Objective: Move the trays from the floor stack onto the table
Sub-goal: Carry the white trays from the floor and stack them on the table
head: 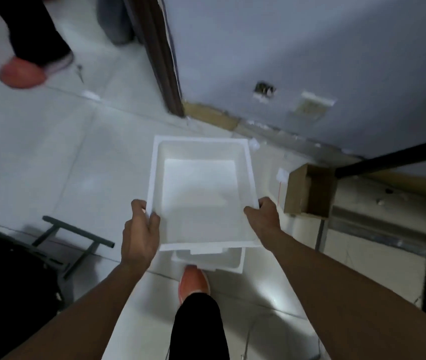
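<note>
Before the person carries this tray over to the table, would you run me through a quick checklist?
1. Left hand grips the top tray's left rim: ok.
2. Right hand grips its right rim: ok.
3. Top tray is clear of the lower tray: cannot tell.
4. Top tray is empty: ok.
5. Cardboard box lies on the floor to the right: not ok.
6. Table top has free room: cannot tell.

Pale tiled floor (50, 157), blue-grey wall (310, 48)
</note>
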A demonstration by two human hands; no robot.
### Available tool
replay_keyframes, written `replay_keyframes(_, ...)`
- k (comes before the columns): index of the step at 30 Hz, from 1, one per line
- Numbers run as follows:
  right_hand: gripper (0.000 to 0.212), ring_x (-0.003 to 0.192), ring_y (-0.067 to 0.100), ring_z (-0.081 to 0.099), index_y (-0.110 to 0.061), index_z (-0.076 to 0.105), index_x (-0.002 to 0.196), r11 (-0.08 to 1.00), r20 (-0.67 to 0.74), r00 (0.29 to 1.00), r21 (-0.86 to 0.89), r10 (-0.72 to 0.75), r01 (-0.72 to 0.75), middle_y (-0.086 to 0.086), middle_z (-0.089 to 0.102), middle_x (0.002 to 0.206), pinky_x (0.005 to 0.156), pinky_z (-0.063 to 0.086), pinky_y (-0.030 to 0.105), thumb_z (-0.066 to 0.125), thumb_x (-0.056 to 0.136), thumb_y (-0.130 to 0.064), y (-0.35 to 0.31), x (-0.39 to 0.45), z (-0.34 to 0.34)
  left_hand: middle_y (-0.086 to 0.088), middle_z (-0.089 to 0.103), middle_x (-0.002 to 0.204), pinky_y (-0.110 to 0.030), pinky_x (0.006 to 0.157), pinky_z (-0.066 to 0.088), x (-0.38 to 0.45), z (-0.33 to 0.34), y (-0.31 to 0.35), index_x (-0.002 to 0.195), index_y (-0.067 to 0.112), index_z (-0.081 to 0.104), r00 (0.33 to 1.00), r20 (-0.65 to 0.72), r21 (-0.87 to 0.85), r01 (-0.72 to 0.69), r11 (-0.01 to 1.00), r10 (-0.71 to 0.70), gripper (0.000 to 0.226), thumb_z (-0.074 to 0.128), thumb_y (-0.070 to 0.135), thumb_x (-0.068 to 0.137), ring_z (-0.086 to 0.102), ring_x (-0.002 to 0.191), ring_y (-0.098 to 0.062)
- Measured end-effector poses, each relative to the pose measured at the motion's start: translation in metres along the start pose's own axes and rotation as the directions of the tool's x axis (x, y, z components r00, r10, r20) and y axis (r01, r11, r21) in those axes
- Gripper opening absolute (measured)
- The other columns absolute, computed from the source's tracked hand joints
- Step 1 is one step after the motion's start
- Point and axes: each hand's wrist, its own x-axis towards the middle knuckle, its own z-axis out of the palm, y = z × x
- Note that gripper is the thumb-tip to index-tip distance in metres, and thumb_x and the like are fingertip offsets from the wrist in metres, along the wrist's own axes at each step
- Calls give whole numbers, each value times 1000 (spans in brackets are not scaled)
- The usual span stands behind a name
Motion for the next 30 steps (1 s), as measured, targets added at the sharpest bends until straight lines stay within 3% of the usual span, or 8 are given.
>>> replay_keyframes(3, 15, 67, 18, 52, -7, 53, 95, 998, 85, 995, -16, -55, 56, 7, 57, 86, 54, 39, 26, 57, 81, -8, -52, -49, -40, -14, 58, 71, -41, 56, 48, -25, -53, 45, 110, 14, 40, 994, -104, -53, 18, 998, -24, 17, 41, 24, 96, 56, 61, -27)
replay_keyframes(8, 24, 86, 28, 60, -8, 51, 106, 968, 75, 977, -142, -198, 207, 8, 60, 96, 70, 51, 32, 54, 82, -6, -118, -147, -119, -10, 63, 75, -28, 53, 43, -98, -135, 138, 106, 10, 56, 946, -286, -347, 48, 937, -154, 14, 52, 14, 93, 57, 64, -24)
replay_keyframes(11, 30, 91, 29, 63, -9, 49, 113, 947, 67, 962, -172, -264, 272, 11, 64, 105, 77, 56, 35, 50, 83, -4, -145, -204, -172, -12, 67, 86, -26, 56, 44, -146, -175, 193, 101, 9, 62, 935, -293, -507, 25, 862, -199, 14, 56, 5, 89, 60, 70, -23)
replay_keyframes(14, 37, 93, 26, 61, -7, 47, 120, 933, 63, 946, -160, -318, 324, 12, 64, 115, 80, 55, 35, 48, 84, -2, -164, -254, -225, -15, 67, 94, -28, 68, 47, -192, -208, 242, 107, 8, 61, 939, -274, -577, 11, 817, -206, 29, 53, -8, 83, 60, 76, -27)
replay_keyframes(19, 38, 106, 32, 62, -9, 40, 122, 910, 2, 916, -112, -401, 399, 16, 61, 120, 92, 54, 41, 48, 86, -1, -183, -318, -312, -16, 64, 97, -33, 77, 47, -261, -232, 326, 110, 3, 60, 925, -362, -596, -137, 791, -113, 35, 50, -13, 81, 59, 84, -31)
replay_keyframes(24, 64, 127, 38, 50, -2, 23, 147, 873, -98, 875, -182, -474, 452, 22, 50, 140, 103, 42, 36, 50, 89, -6, -180, -369, -409, -12, 59, 89, -38, 72, 46, -294, -223, 389, 107, -4, 63, 888, -456, -456, -286, 843, 55, 32, 54, -8, 77, 53, 81, -22)
replay_keyframes(28, 55, 116, 39, 57, -2, 30, 141, 897, -208, 872, -111, -442, 428, 22, 56, 130, 96, 51, 44, 47, 88, -3, -144, -371, -486, -11, 61, 95, -25, 66, 49, -328, -176, 440, 112, 0, 61, 901, -406, -490, -354, 796, 151, 36, 50, -9, 79, 56, 82, -23)
replay_keyframes(30, 53, 110, 38, 60, -4, 32, 138, 906, -262, 869, -70, -420, 417, 22, 58, 125, 90, 54, 46, 44, 86, -2, -116, -363, -522, -11, 59, 95, -33, 68, 51, -353, -151, 470, 112, 2, 59, 903, -382, -510, -385, 769, 199, 36, 49, -10, 80, 56, 81, -25)
